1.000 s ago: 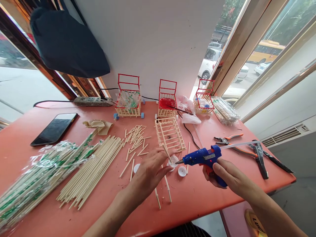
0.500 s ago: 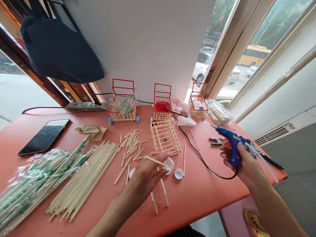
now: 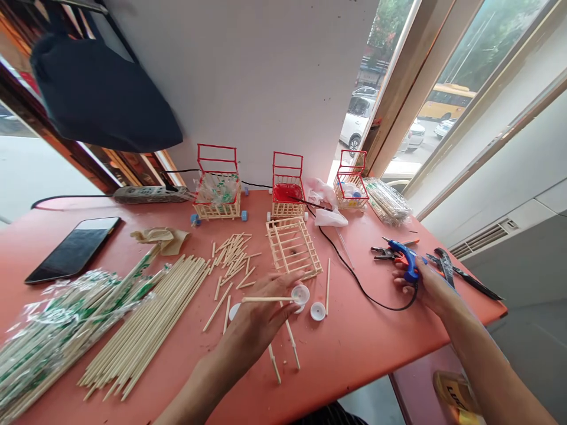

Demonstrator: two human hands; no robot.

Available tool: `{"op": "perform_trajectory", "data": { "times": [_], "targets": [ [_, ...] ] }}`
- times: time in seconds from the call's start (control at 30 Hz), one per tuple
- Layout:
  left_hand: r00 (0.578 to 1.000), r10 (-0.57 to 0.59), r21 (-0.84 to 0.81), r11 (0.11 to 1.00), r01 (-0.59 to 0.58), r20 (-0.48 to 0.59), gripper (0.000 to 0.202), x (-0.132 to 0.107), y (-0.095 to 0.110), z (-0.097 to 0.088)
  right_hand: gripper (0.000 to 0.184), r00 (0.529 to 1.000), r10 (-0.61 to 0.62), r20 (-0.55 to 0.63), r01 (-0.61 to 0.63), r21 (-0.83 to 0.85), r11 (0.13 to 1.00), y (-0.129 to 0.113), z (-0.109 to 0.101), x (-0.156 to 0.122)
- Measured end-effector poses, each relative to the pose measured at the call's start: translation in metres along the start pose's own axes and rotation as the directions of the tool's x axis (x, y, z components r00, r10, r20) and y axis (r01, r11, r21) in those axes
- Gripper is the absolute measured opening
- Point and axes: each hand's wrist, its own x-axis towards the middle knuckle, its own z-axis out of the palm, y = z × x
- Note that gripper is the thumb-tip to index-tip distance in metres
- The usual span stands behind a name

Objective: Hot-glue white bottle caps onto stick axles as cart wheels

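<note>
We're seeing the left hand (image 3: 261, 316) pinching a stick (image 3: 266, 299) in its fingertips. The stick is lying level just above the worktop (image 3: 354, 348), its right end meeting a white cap (image 3: 300, 293). We're marking a second cap (image 3: 318, 310) sitting just beside the first, apart from the stick, and a slatted frame (image 3: 292, 248) lying just behind the fingers. The right hand (image 3: 429, 288) is clenching the handle of the blue glue gun (image 3: 403, 252) near the right edge, nozzle pointing away toward the pliers (image 3: 381, 252). We cannot tell whether the gun is resting on the worktop. A black cord (image 3: 363, 286) is looping from that hand back toward the wall. Black cutters (image 3: 445, 267) are lying just right of the hand. Long sticks (image 3: 146, 324) are lying well to the left, a phone (image 3: 73, 248) beyond them. Three red-handled carts (image 3: 287, 189) are standing along the wall.
</note>
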Motion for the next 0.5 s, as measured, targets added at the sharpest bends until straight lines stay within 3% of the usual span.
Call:
{"op": "perform_trajectory", "data": {
  "times": [0.13, 0.33, 0.4, 0.43, 0.5],
  "targets": [
    [0.999, -0.022, -0.008, 1.0, 0.022, 0.025, 0.046, 0.001, 0.004, -0.001, 0.045, 0.982, 0.134, -0.135, -0.169, -0.295, 0.94, -0.008, -0.006, -0.001],
    [0.998, -0.029, -0.032, 0.999, 0.03, 0.048, 0.05, 0.001, 0.004, -0.002, 0.052, 0.977, -0.018, -0.211, -0.136, -0.691, 0.71, -0.023, -0.013, -0.016],
    [0.999, -0.029, -0.031, 0.999, 0.03, 0.038, 0.05, 0.001, 0.003, -0.001, 0.055, 0.959, -0.254, -0.125, -0.003, -0.901, 0.433, -0.031, -0.004, -0.033],
    [0.999, -0.029, -0.029, 0.999, 0.03, 0.032, 0.051, 0.0, 0.003, -0.001, 0.053, 0.92, -0.39, -0.046, 0.086, -0.946, 0.313, -0.034, 0.005, -0.044],
    [0.999, -0.025, -0.027, 0.999, 0.026, 0.025, 0.052, 0.0, 0.003, 0.0, 0.045, 0.774, -0.615, 0.152, 0.357, -0.907, 0.225, -0.04, 0.035, -0.068]
  ]
}}
